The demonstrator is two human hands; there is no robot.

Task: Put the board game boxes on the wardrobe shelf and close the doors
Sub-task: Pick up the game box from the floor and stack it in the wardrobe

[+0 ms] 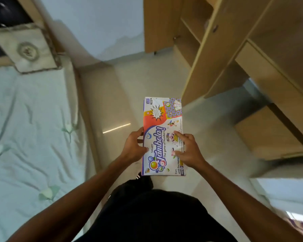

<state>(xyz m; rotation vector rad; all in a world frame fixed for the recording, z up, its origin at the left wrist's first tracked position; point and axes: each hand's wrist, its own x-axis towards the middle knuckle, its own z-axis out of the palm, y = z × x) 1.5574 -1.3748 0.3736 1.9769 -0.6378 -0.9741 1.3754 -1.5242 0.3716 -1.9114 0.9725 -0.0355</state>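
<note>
Item, shelving pending: flat rectangular white, orange and purple cardboard board game box (163, 135), held over the floor short of the light-wood wardrobe (262, 20), left hand (134, 147) and right hand (188, 151) gripping its long edges; wardrobe doors (160, 23) open, other boxes unseen.

Embroidered pillow (27, 51) on pale-green bed (24, 128)

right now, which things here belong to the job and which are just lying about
Job: Tambola box, held by left hand and right hand; wardrobe, doors open.
Lying about: bed, cushion.
</note>
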